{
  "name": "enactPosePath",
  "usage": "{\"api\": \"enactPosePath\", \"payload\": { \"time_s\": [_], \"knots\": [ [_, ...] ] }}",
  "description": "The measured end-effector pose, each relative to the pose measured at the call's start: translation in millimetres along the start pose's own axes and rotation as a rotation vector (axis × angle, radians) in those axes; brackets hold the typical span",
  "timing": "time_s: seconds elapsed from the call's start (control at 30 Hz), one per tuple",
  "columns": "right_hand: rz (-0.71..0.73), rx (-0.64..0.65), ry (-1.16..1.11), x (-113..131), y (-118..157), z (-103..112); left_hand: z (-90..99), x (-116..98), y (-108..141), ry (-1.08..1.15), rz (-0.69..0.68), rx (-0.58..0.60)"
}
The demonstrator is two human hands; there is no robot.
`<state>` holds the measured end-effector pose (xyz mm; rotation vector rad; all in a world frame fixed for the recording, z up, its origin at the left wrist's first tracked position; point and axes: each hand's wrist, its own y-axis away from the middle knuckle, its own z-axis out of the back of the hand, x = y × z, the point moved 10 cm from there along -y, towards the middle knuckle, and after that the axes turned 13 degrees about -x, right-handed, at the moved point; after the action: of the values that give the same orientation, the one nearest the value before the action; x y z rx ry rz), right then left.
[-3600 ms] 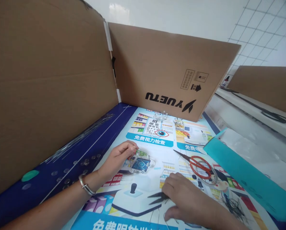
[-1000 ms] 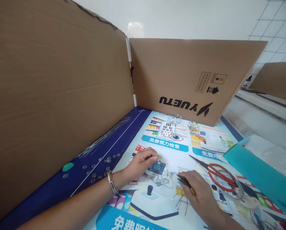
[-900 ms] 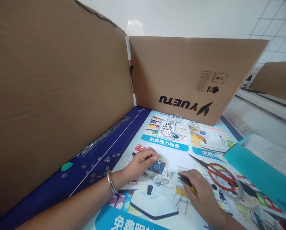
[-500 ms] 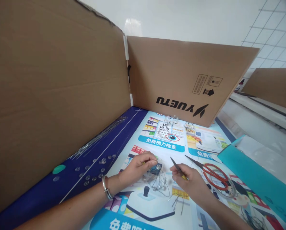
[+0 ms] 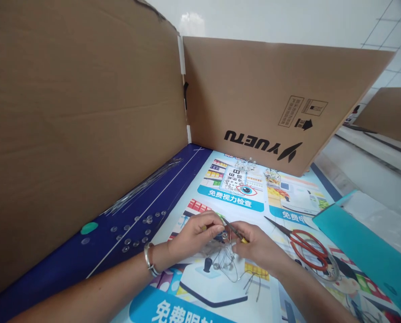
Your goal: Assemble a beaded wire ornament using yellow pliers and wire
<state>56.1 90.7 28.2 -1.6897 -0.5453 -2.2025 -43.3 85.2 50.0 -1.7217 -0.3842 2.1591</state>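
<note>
My left hand (image 5: pixel 200 233), with a silver bangle on its wrist, pinches the top of a tangle of thin wire with clear beads (image 5: pixel 222 262). My right hand (image 5: pixel 254 242) is closed round small pliers with a yellow grip (image 5: pixel 236 231). The dark tip of the pliers reaches the fingertips of my left hand, at the upper end of the wire. The wire and beads hang below both hands over the printed sheet (image 5: pixel 220 285). Exactly what the tip touches is too small to tell.
Red-handled scissors (image 5: pixel 310 249) and a wire coil lie at right, beside a teal box (image 5: pixel 365 251). Clear discs (image 5: pixel 126 242), a green piece (image 5: pixel 89 228) and straight wires (image 5: pixel 143 186) lie at left. Cardboard panels (image 5: pixel 254 98) stand behind, with beaded pieces (image 5: pixel 246 166) near their foot.
My right hand has moved left with the pliers, and their tip now meets the fingers of my left hand. The view has shifted slightly.
</note>
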Motion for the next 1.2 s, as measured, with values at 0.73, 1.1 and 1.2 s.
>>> {"api": "enactPosePath", "payload": {
  "time_s": [0.73, 1.1, 1.2],
  "knots": [
    [-0.144, -0.163, -0.068, -27, 7, 37, 2.5, 10, 0, -0.112, 0.059, -0.069],
    [-0.074, -0.363, -0.13, -32, 6, 45, 5.1, 16, -1, -0.119, 0.094, -0.109],
    [-0.045, -0.398, -0.147, -30, 8, 46, 5.0, 15, -2, -0.128, 0.089, -0.105]
  ]
}}
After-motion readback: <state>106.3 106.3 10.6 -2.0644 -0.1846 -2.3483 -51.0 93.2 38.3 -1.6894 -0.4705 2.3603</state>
